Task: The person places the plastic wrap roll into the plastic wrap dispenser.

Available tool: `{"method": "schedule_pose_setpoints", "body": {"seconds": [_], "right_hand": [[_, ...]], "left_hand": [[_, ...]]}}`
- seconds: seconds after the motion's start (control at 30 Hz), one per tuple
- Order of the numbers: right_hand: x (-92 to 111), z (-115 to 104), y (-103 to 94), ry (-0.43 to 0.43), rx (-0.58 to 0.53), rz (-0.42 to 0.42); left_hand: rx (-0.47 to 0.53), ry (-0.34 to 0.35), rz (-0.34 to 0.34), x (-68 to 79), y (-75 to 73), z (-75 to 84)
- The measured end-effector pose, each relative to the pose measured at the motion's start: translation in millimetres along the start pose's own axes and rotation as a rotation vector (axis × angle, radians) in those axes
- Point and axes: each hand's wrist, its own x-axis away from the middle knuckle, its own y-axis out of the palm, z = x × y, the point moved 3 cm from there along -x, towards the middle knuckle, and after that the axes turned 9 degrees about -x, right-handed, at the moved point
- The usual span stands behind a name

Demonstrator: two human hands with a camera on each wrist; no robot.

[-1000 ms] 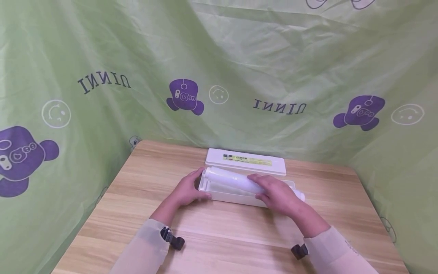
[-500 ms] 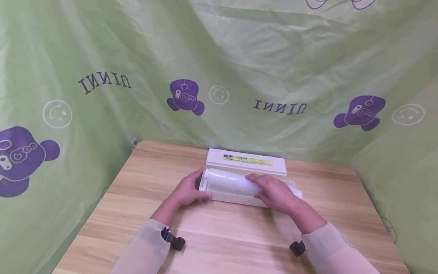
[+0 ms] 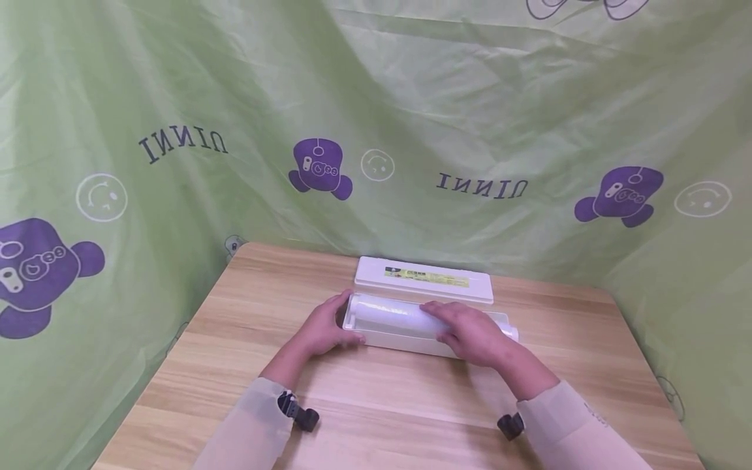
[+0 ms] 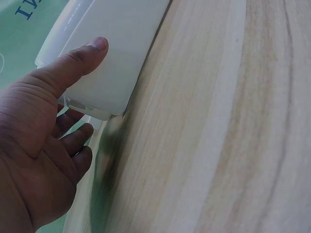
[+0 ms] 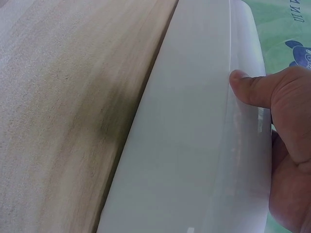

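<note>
A translucent white roll of cling film (image 3: 384, 312) lies along the top of a long white box (image 3: 399, 342). Its left end sits down between the box walls, while its right end sticks up over the box's right end. Gripping the roll right of its middle is my right hand (image 3: 474, 334), thumb on the near side in the right wrist view. My left hand (image 3: 323, 331) holds the left end of the box. The left wrist view shows that thumb (image 4: 80, 63) on the front wall and the fingers around the end.
Just behind the box, a flat white lid (image 3: 423, 279) with a yellow-green label lies on the wooden table (image 3: 364, 405). A green printed curtain (image 3: 411, 117) hangs close behind the table's back edge and along its sides.
The left end of the roll has come down into the box, and the roll lies less tilted. My right hand has shifted slightly left with it; the left hand holds its place.
</note>
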Motion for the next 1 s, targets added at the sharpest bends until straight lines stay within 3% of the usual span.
{"method": "schedule_pose_setpoints", "body": {"seconds": [1.0], "right_hand": [[-14, 4, 4.7, -0.023, -0.029, -0.105]], "left_hand": [[-0.009, 0.020, -0.018, -1.0, -1.8, 1.2]]}}
